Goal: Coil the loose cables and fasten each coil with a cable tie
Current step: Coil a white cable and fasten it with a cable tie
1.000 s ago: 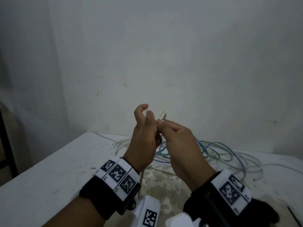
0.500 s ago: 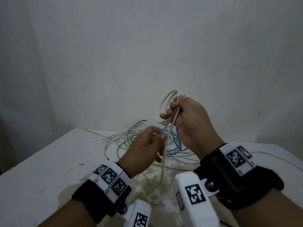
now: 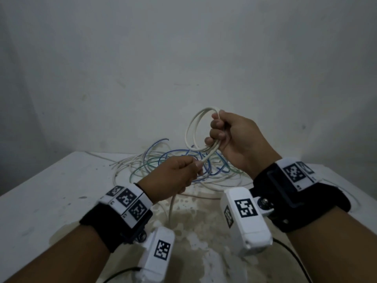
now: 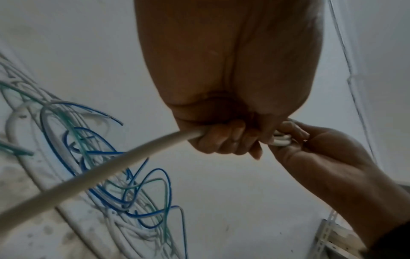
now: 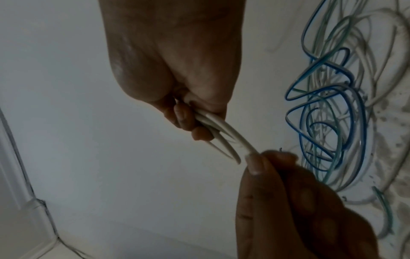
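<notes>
My right hand [image 3: 224, 133] is raised above the table and grips a small coil of white cable [image 3: 192, 131], its loops standing to the left of the fist. The same cable runs down from the fist to my left hand [image 3: 183, 172], which pinches it between thumb and fingers just below. In the left wrist view the white cable [image 4: 99, 168] trails from the left hand [image 4: 221, 138] toward the camera. The right wrist view shows the right hand [image 5: 190, 115] closed round the cable loops [image 5: 221, 133]. No cable tie is visible.
A tangle of loose blue, green and white cables [image 3: 173, 166] lies on the white table [image 3: 51, 193] behind my hands. The tabletop near me is stained. A plain wall stands close behind. A thin wire [image 3: 338, 186] trails off at the right.
The hands first met close together at the cable end. My right hand then rose to the right with loops forming in it, and the coil is now wider. The left hand stays below.
</notes>
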The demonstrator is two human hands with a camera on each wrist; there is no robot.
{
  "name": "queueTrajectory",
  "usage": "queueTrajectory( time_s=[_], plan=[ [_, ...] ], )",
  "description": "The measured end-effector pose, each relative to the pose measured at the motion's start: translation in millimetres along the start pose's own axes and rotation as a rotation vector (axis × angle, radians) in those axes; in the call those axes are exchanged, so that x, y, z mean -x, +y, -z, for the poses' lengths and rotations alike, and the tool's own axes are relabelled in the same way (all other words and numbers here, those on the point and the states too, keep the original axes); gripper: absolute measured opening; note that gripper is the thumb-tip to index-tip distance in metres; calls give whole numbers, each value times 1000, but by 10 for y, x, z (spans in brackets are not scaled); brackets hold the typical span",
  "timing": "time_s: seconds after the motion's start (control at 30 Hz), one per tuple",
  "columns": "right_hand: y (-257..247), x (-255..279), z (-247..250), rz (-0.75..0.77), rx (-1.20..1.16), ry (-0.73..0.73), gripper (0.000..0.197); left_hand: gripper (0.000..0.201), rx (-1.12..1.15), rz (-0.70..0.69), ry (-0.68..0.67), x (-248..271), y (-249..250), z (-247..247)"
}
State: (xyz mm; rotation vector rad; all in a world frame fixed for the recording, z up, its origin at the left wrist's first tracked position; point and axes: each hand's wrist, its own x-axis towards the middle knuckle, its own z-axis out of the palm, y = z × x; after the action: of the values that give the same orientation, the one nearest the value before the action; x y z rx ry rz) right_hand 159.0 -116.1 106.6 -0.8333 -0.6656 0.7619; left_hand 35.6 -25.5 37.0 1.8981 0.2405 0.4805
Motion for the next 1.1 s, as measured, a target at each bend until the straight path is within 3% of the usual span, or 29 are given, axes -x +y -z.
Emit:
queueTrajectory(
  time_s=[0.27, 0.43, 0.5, 0.57, 0.67, 0.8, 0.9, 1.0, 1.1],
  plan=[
    [-355, 50, 314, 77, -3, 34, 26, 26, -402, -32, -3, -127, -197, 447],
    [-384, 126, 383, 68, 54, -23, 25, 39, -915, -245, 169, -222, -77, 593],
    [-332, 142, 374, 75, 77, -29, 24, 37, -981, -145, 230, -233, -5, 602],
    [-287, 144, 366, 87, 76, -17, 24, 27, -807, -13, 278, -240, 48, 593],
    [-214, 139, 354, 107, 81, 11, 24, 20, -93, 158, 383, -237, 111, 508],
    [-52, 166, 312, 136, 177, -36, 16, 14, 476, 162, 535, -267, 85, 407],
    [78, 177, 300, 154, 222, -25, 14, 26, 894, 218, 575, -290, 134, 410],
    [190, 150, 313, 195, 241, 14, 18, 27, 1100, 240, 661, -316, 180, 419],
    [259, 123, 333, 251, 322, 43, 23, 22, 1112, 239, 732, -326, 180, 461]
  ],
)
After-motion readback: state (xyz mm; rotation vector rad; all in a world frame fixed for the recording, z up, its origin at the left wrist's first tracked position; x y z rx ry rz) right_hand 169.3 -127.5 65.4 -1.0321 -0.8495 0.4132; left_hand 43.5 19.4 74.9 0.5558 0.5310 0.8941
